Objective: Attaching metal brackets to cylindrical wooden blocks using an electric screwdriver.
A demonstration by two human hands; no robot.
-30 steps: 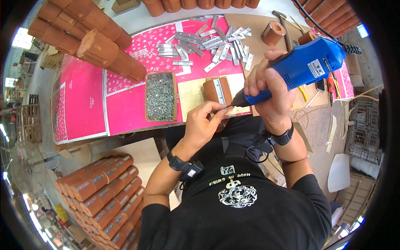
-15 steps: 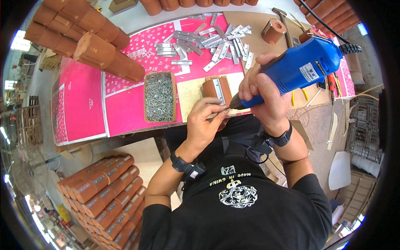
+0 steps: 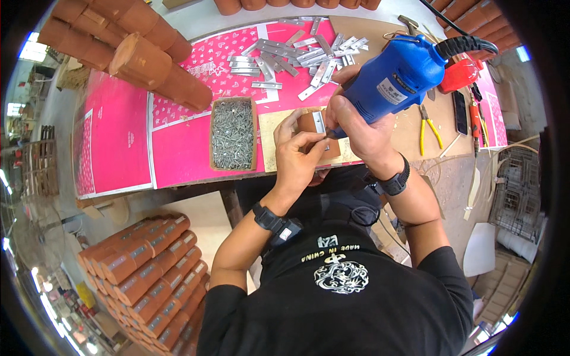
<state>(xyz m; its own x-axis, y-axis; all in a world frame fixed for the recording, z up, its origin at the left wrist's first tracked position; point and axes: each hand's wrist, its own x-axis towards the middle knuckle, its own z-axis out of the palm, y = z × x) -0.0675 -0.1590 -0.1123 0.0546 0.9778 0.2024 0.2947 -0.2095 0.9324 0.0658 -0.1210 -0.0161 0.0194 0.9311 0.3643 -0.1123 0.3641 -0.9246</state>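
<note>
My right hand (image 3: 359, 127) grips a blue corded power screwdriver (image 3: 399, 76), its tip pointing down at a small brown wooden block (image 3: 309, 123) with a metal bracket on it. My left hand (image 3: 300, 154) pinches something small at the tool's tip and rests against the block's near side. The block sits on a pale board (image 3: 272, 139) at the near edge of the pink-covered table (image 3: 184, 154). An open cardboard box of screws (image 3: 233, 132) lies just left of my left hand.
Loose metal brackets (image 3: 297, 53) are scattered at the back of the table. Terracotta tubes are stacked at the far left (image 3: 127, 50) and on the floor lower left (image 3: 145, 273). Yellow-handled pliers (image 3: 428, 124), a red tool (image 3: 460, 74) and a hammer (image 3: 409, 24) lie to the right.
The blue tool has tilted more upright and moved left over the block. My left hand has shifted right and closed in on the tip.
</note>
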